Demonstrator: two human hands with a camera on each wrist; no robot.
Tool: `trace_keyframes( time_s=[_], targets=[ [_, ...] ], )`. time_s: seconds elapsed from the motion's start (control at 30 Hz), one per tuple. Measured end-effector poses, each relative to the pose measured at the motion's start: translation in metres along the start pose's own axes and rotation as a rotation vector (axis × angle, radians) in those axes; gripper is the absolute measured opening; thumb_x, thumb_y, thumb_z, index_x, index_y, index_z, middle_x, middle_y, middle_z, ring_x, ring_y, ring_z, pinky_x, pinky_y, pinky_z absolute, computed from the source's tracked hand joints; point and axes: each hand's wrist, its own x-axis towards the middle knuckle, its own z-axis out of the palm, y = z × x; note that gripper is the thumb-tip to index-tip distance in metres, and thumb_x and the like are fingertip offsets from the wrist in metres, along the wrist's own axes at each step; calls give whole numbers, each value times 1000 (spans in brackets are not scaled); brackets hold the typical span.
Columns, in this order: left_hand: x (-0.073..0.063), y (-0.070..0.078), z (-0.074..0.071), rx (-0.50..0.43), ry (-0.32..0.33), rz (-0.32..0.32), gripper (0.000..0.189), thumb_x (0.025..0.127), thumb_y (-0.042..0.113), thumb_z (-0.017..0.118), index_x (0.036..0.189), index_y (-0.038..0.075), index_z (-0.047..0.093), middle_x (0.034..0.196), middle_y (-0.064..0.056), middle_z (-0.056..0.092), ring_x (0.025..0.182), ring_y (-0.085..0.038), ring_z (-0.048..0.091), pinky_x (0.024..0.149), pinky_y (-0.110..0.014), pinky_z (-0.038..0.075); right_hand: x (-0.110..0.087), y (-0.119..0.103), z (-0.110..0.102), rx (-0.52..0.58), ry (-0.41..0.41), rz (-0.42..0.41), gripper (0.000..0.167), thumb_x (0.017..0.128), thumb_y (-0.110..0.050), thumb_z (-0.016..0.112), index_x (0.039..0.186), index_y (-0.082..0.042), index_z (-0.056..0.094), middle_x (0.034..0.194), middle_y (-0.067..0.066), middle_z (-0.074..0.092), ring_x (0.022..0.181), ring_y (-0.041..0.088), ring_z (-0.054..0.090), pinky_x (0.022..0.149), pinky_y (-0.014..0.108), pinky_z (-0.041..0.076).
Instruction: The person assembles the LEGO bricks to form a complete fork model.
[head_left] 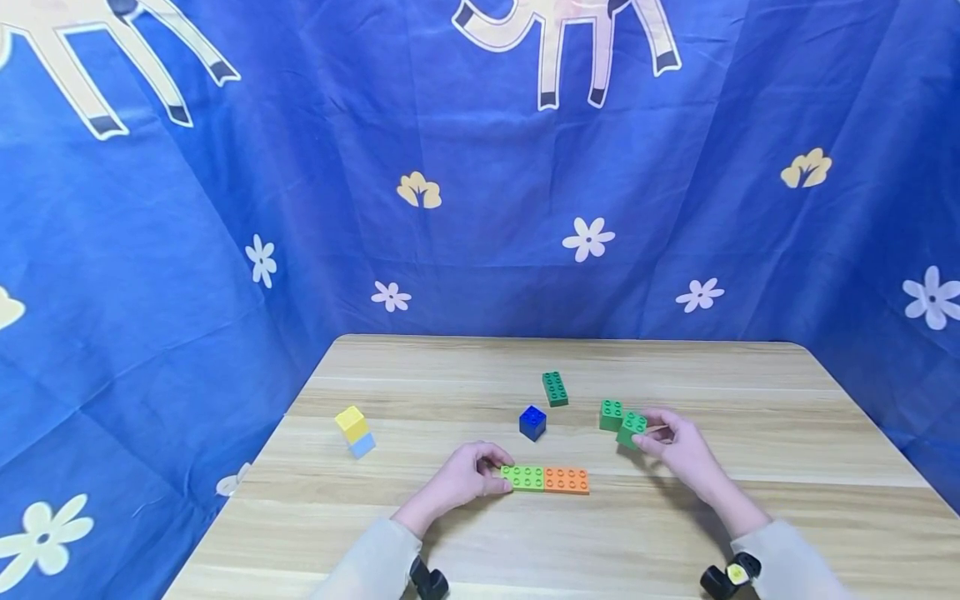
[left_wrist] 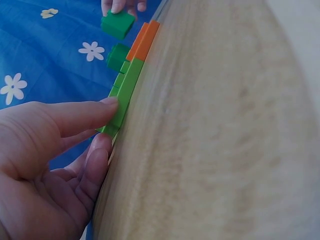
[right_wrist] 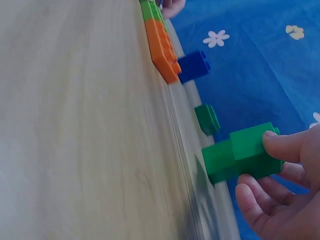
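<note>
On the table, my left hand (head_left: 468, 477) pinches the left end of a flat lime green brick (head_left: 522, 478) between thumb and fingers. An orange brick (head_left: 567, 481) lies end to end against it, studs up. My right hand (head_left: 678, 450) grips a green square brick (head_left: 632, 430) by its side. In the left wrist view this held brick (left_wrist: 118, 24) shows raised off the table, studs sideways to that camera. Just behind it to the left stands another green square brick (head_left: 611, 414), partly covered by the held one in the right wrist view.
A dark blue brick (head_left: 532, 423) stands behind the lime and orange pair. Farther back lies a flat dark green brick (head_left: 555, 389). At the left, a yellow brick (head_left: 351, 423) and a light blue brick (head_left: 362, 445) sit together. A blue curtain (head_left: 495, 250) borders the wooden table (head_left: 750, 400).
</note>
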Motion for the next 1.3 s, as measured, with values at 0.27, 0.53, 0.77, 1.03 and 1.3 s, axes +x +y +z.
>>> trace_keyframes(
  time_s=[0.27, 0.53, 0.77, 1.03, 1.3],
  targets=[
    [0, 0, -1, -15, -5, 12, 31, 71, 10, 78, 100, 7, 67, 86, -6, 60, 71, -15, 52, 58, -22, 46, -10, -8, 11, -13, -23, -19, 52, 81, -20, 72, 123, 1, 53, 108, 14, 60, 88, 20, 58, 77, 31, 48],
    [-2, 3, -1, -16, -4, 10, 31, 70, 9, 78, 99, 7, 67, 86, -6, 59, 71, -15, 51, 58, -21, 45, -14, -7, 19, 6, -59, -33, 50, 80, -18, 72, 123, 0, 54, 111, 13, 60, 86, 19, 58, 76, 31, 49],
    [-2, 4, 0, -25, -2, -4, 31, 70, 8, 78, 98, 6, 67, 87, -8, 59, 71, -16, 51, 59, -22, 44, -18, -6, 28, 19, -78, -16, 48, 79, -15, 72, 122, -2, 55, 110, 12, 59, 84, 18, 58, 73, 29, 50],
    [-2, 1, 0, -12, 3, -12, 30, 70, 9, 78, 98, 8, 68, 86, -6, 58, 71, -15, 51, 59, -22, 45, -22, -7, 38, 39, -117, -53, 48, 78, -11, 72, 121, 1, 55, 107, 14, 60, 86, 21, 59, 70, 26, 52],
    [-1, 2, 0, -20, 7, 3, 30, 70, 8, 78, 98, 6, 67, 86, -7, 59, 72, -16, 51, 60, -22, 44, -27, -11, 44, 30, -176, -76, 46, 78, -13, 72, 119, -2, 55, 103, 10, 61, 87, 21, 59, 73, 26, 52]
  ],
)
